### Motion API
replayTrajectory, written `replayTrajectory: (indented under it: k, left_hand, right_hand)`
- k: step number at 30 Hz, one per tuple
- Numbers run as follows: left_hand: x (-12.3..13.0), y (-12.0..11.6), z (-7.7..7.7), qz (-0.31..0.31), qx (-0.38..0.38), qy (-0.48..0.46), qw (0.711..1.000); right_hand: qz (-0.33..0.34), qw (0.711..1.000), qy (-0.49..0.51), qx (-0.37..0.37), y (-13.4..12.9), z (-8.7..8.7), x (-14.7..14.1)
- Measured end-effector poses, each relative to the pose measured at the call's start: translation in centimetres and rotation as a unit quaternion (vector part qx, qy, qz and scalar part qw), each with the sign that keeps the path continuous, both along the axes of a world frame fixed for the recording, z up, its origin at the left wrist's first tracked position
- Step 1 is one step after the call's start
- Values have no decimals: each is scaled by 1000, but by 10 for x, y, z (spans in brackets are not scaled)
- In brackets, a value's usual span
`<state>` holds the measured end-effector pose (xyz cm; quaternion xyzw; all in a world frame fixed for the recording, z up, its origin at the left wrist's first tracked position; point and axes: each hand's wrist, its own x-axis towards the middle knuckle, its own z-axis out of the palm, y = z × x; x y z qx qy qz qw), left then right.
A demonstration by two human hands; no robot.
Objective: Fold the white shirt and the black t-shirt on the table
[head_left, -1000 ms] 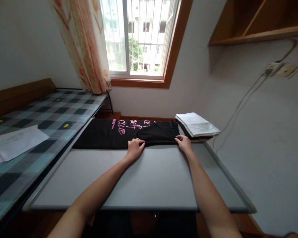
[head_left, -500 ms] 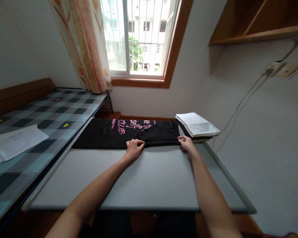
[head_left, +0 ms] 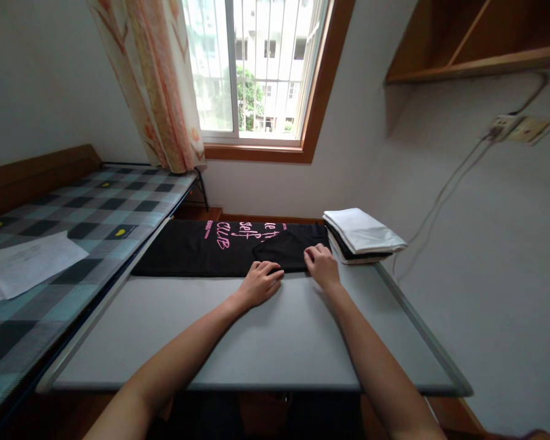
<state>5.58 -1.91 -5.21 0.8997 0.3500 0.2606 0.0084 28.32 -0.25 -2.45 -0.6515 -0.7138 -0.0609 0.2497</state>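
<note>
A black T-shirt (head_left: 183, 256) with pink lettering lies folded into a long flat strip across the far part of the white table. My left hand (head_left: 262, 283) rests at its near edge, fingers stretched out and touching the cloth. Just to the right, my right hand (head_left: 321, 266) lies on the right part of the T-shirt, its fingers loosely bent and apart, fingertips on the fabric. What lies under the right palm is hidden. Beside the T-shirt's right end is a stack of folded clothes (head_left: 364, 231), white on top with black and pale layers below.
The white table (head_left: 165, 336) has a grey rim. To its left stands a bed (head_left: 132, 189) with a checked cover and white papers (head_left: 34, 263). A curtain (head_left: 160, 91) hangs by the barred window (head_left: 266, 73). A wooden shelf (head_left: 481, 70) juts out at upper right, near cables.
My right hand has left the T-shirt's right corner and moved left onto the cloth. My left hand has shifted slightly right, its fingers changing from a pinch to stretched out.
</note>
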Motion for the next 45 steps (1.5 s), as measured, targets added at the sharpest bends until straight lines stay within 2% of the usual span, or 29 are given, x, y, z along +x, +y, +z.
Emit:
replayTrajectory:
  k: [2, 4, 8, 18, 27, 30, 33, 39, 42, 45]
  left_hand:
    - [1, -1, -1, -19, -6, 19, 1000]
    - [1, -2, -1, -7, -15, 26, 1000]
    - [0, -2, 0, 14, -31, 26, 999]
    - [-2, 3, -6, 120, -70, -32, 990]
    - [-3, 7, -9, 130, -34, -11, 991]
    - [-7, 10, -8, 137, -8, 10, 991]
    - [-12, 15, -5, 140, 1, 41, 989]
    - [-39, 25, 9, 99, -18, 137, 985]
    - [-68, 25, 14, 70, -16, 167, 983]
    - [-109, 24, 17, 62, -17, 169, 984]
  right_hand:
    - [116, 992, 35, -22, 0, -8, -17]
    - [158, 985, 48, -57, 2, -18, -29]
    - [114, 991, 35, -62, 6, -30, -29]
    - [-23, 994, 87, -65, 24, -37, 32]
    - [-27, 996, 72, -52, 22, -39, 33]
    - [11, 996, 72, -43, 21, -38, 34]
    - [76, 993, 76, -50, 20, -34, 38]
    - [174, 974, 98, -110, 16, -27, 54]
    - [197, 973, 74, -96, 11, -27, 65]
    - [190, 979, 39, -67, 5, -27, 76]
